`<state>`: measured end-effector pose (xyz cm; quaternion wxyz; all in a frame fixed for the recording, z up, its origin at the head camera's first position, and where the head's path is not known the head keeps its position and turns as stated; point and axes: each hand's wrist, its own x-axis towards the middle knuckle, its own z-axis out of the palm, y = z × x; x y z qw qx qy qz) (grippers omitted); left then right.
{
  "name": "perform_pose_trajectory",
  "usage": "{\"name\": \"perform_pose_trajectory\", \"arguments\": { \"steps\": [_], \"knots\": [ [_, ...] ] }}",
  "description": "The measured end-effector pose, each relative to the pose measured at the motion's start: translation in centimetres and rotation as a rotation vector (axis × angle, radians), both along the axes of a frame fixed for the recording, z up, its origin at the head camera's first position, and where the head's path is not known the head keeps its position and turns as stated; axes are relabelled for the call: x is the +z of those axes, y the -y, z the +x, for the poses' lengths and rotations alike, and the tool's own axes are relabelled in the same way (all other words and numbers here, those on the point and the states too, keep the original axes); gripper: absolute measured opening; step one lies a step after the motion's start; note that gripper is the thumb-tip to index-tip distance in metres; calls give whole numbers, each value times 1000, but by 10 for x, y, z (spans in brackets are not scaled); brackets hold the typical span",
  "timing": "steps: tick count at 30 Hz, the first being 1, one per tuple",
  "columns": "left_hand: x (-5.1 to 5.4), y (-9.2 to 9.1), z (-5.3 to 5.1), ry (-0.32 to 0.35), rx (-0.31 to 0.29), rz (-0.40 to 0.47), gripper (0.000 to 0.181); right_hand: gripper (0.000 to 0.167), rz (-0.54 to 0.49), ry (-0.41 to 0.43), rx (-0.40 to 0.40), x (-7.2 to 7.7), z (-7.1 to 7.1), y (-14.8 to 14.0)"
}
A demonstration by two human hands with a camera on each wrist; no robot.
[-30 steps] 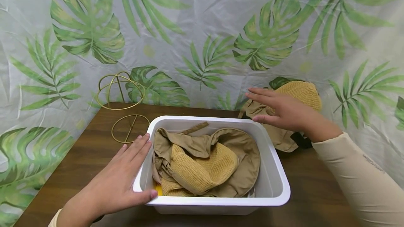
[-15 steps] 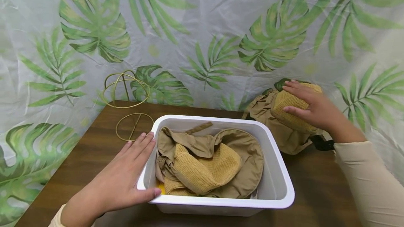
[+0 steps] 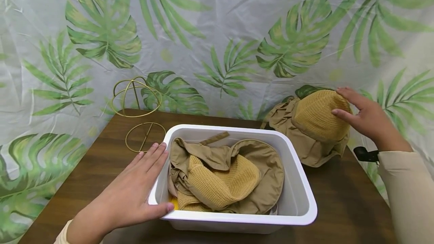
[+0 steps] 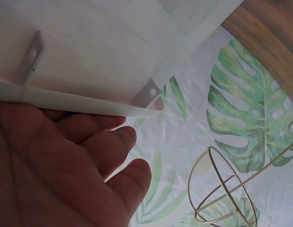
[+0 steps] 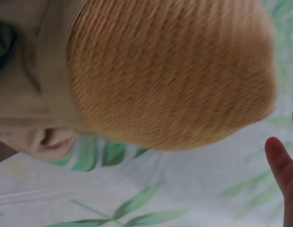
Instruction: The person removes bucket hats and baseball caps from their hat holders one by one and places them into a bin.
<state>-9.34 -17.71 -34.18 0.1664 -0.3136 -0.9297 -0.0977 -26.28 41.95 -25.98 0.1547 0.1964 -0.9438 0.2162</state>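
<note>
My left hand point(image 3: 125, 191) rests with fairly straight fingers along the left rim of a white plastic bin point(image 3: 306, 195), thumb at its front corner. In the left wrist view its fingers point(image 4: 108, 151) lie under the bin's rim point(image 4: 89, 105). Inside the bin lies a folded sun hat point(image 3: 220, 183) with woven yellow crown and tan cloth brim. A second, similar hat point(image 3: 322, 116) sits at the back right. My right hand point(image 3: 373, 118) is at the right side of its crown, thumb and fingers spread. In the right wrist view the thumb point(image 5: 281, 163) stands apart from the crown point(image 5: 174, 80).
A gold wire stand point(image 3: 137, 97) stands at the back left of the brown wooden table point(image 3: 84, 183). A leaf-printed cloth point(image 3: 223, 22) hangs behind the table. Something yellow point(image 3: 174, 202) shows under the hat in the bin.
My right hand has moved right, from above the far right corner of the bin across the second hat to the far side of its crown. The left hand keeps its place on the rim.
</note>
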Motion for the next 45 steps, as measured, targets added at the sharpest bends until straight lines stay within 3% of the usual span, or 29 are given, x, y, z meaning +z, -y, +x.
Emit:
{"name": "perform_pose_trajectory", "arguments": {
  "steps": [11, 23, 31, 45],
  "knots": [
    [-3, 0, -2, -6, -6, 19, 105, 75, -42, 193, -135, -9, -30, -21],
    [-4, 0, -2, -24, -14, 19, 104, 74, -199, 333, -112, -21, -47, -35],
    [-5, 0, -3, -59, -27, 26, 104, 68, -259, 318, -150, -24, -51, -35],
    [-4, 0, -4, -36, -27, 31, 104, 55, -398, 234, -180, -26, -48, -27]
  ]
}}
